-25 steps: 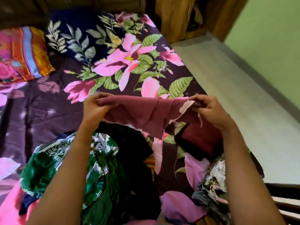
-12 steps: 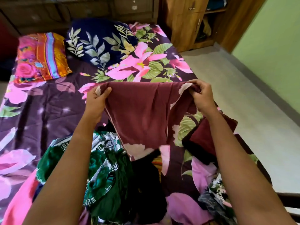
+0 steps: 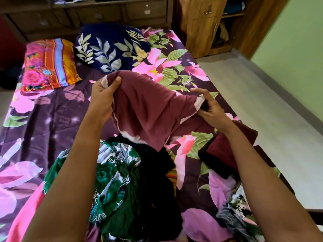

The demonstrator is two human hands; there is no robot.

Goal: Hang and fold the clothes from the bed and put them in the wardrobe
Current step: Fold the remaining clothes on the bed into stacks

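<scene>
A maroon garment [image 3: 148,109] with a pale lace edge hangs above the bed [image 3: 43,123] between my hands. My left hand [image 3: 103,96] grips its upper left corner, thumb on top. My right hand [image 3: 211,109] pinches its lower right edge, held lower than the left. Under my arms lies a pile of clothes: a green floral piece [image 3: 111,180], a black piece [image 3: 155,180], a dark red folded piece [image 3: 225,151] and a grey printed piece [image 3: 236,217]. The wooden wardrobe [image 3: 202,27] stands at the far right with a door ajar.
Two pillows lie at the head of the bed, an orange-pink one [image 3: 50,63] and a navy leaf-print one [image 3: 111,48]. A wooden drawer unit [image 3: 97,13] runs behind them. Pale floor [image 3: 262,105] stretches along the bed's right side beside a green wall [image 3: 300,55].
My left hand has lifted its corner of the maroon garment higher, and my right hand has dropped lower and moved its hold along the edge. The cloth now hangs slanted instead of stretched level.
</scene>
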